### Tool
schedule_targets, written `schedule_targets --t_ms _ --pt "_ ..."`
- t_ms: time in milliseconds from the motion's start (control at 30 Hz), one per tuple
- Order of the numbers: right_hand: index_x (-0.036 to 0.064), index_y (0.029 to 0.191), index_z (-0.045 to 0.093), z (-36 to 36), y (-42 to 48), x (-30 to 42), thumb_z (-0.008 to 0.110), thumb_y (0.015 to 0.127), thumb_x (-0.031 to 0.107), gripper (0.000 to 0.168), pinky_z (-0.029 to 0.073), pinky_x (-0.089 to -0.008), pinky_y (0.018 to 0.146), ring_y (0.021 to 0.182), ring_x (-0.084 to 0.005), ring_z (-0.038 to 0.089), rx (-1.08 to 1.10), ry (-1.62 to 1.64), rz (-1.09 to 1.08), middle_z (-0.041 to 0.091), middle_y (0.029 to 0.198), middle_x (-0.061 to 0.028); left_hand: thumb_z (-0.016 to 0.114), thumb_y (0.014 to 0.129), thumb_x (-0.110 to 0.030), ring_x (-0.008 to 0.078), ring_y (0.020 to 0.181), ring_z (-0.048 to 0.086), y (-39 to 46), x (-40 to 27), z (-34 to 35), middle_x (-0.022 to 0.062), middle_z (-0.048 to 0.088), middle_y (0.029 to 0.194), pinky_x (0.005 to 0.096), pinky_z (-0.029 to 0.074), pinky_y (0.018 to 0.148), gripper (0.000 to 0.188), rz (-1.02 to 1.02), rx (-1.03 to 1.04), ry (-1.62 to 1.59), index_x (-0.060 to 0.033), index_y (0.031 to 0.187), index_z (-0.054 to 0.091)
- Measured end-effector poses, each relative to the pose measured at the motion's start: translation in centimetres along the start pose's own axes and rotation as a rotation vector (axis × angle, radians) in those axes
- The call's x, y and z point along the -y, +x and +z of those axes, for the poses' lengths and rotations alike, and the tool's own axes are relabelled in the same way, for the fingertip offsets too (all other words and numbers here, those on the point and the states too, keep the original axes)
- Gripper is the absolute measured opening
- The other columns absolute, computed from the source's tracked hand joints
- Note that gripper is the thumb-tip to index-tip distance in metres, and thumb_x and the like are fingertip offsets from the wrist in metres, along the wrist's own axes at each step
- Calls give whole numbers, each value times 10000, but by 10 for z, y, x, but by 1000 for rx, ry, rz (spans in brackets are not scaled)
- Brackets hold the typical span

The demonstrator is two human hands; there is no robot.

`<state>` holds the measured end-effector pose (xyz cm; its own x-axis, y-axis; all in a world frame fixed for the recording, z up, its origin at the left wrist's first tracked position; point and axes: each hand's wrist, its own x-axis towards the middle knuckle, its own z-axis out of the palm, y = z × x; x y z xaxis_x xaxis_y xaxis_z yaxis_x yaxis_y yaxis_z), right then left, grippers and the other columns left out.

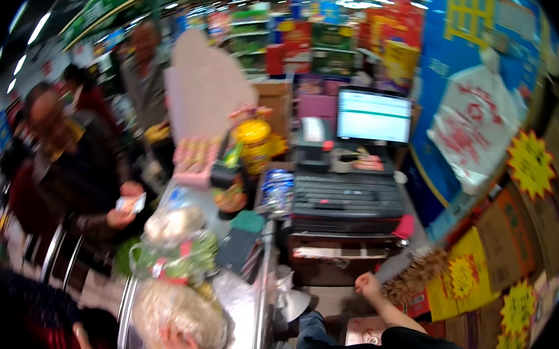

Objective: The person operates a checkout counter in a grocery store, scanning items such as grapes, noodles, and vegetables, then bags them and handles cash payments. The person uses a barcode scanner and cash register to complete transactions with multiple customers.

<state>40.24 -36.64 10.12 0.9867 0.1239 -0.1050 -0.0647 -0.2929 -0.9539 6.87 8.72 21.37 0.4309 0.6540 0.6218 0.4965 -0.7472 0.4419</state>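
Note:
My left hand lies against a large, pale, bulging clear plastic bag on the checkout counter; blur hides whether the fingers grip it. Beyond this bag is a clear bag of green vegetables, with a bag of whitish produce behind it. My right hand, fingers curled in and nothing visible in them, hangs in front of the cash drawer, right of its middle. Above the drawer sit a black keyboard and a lit monitor. A receipt printer stands left of the monitor.
Across the counter a person holds what look like banknotes. Another person's hand shows at lower left. A metal rail edges the counter. Cardboard boxes and a hanging plastic bag line the right side.

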Motion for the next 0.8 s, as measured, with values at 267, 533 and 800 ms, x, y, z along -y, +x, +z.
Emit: schedule_targets --t_ms 267,533,800 --pt "127 1278 447 -143 129 50 561 798 106 494 474 -442 739 839 -356 618 -672 -308 -6 630 906 -198 498 881 -336 368 993 518 13 -37 -5 268 519 1113 419 439 863 454 -51 -49 31 73 1075 523" --pt "162 1302 409 -102 110 42 601 767 156 568 441 -466 890 1059 -385 554 -361 -585 318 590 1123 -213 526 871 -234 363 968 560 7 -61 -20 223 595 1028 450 461 846 343 202 -21 521 44 1068 562" --pt "54 732 574 51 34 -27 716 721 216 216 497 -379 628 664 -260 622 -107 -379 68 628 691 -121 470 888 -139 437 1318 258 -22 -33 -5 230 334 1411 512 218 1061 381 9 29 64 6 1233 396"
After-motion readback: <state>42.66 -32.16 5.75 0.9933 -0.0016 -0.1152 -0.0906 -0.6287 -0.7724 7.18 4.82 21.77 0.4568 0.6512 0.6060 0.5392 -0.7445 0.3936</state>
